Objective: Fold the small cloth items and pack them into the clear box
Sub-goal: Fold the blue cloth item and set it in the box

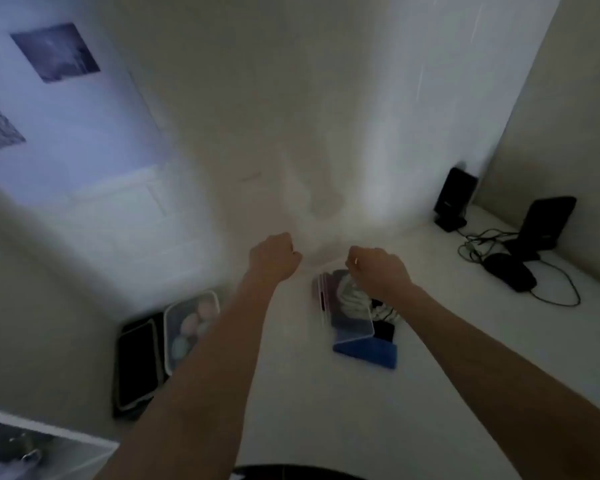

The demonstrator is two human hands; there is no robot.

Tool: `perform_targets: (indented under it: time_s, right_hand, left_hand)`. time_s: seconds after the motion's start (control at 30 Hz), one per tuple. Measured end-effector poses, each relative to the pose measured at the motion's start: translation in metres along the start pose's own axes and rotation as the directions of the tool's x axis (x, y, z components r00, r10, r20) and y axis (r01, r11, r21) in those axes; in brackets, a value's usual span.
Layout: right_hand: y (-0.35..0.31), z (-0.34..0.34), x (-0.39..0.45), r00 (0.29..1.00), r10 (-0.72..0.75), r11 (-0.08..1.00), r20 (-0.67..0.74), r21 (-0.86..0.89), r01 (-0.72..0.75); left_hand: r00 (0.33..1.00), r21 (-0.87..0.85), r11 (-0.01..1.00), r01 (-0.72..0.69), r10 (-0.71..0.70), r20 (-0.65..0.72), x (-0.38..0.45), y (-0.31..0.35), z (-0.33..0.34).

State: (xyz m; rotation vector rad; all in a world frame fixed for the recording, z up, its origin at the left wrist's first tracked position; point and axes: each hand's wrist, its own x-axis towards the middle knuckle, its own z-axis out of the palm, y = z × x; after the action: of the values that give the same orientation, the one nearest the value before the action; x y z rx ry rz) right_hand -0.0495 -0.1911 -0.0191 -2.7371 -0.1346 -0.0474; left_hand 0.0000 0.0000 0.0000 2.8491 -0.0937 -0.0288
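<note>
At the far left, two dark rectangular pictures (54, 51) hung on the pale wall, smeared by motion blur. Lower down, at the left edge of the white table (326, 410), lay a flat black tablet-like slab (136, 367), and just beside it a clear plastic tray (191, 329) holding rounded pastel lumps too blurred to identify. The left hand (274, 256) was raised above the table with its fingers curled into a fist; whether it pinched anything could not be told, since only a faint pale haze, perhaps a thin cloth, showed between the two hands. The right hand (378, 270) was likewise curled closed at about the same height, a small bright glint at its fingers, and what it gripped, if anything, was not clear either. Directly below and partly behind the right hand sat the clear plastic box (349, 315), tilted, with pink, grey and striped cloth pieces bunched inside; their folds were hard to make out. A folded blue cloth (366, 355) lay against the box's near edge, and a black cloth (385, 330) lay just to its right. Well apart at the far right stood two black devices on stands (454, 199) with a tangle of dark cables (548, 289).
</note>
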Motion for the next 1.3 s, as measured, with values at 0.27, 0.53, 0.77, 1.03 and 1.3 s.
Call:
perform_targets:
  time_s: [0.27,0.53,0.77,1.03,1.3]
  right_hand:
    - [0.038,0.069,-0.007,0.976,0.217,0.951,-0.023,0.232,-0.206]
    - [0.07,0.117,0.0,0.959,0.202,0.875,-0.199,0.476,-0.085]
    - [0.083,0.135,0.014,0.927,0.133,0.867,-0.352,0.495,0.063]
    - [0.072,0.134,-0.035,0.875,0.232,0.676,-0.426,0.717,0.17]
    - [0.085,0.165,-0.09,0.948,-0.011,0.95,-0.317,0.293,0.109]
  left_hand:
    - [0.999,-0.329,0.944,0.02,-0.007,0.043,0.022,-0.037,0.08]
    - [0.967,-0.433,0.872,-0.229,0.153,-0.203,0.045,-0.062,0.129]
    - [0.954,-0.372,0.887,-0.273,0.199,-0.226,0.047,-0.077,0.15]
    - [0.976,-0.353,0.929,-0.109,0.033,-0.214,-0.005,-0.095,0.155]
    - [0.953,-0.355,0.932,-0.067,-0.045,-0.298,-0.069,-0.102,0.167]
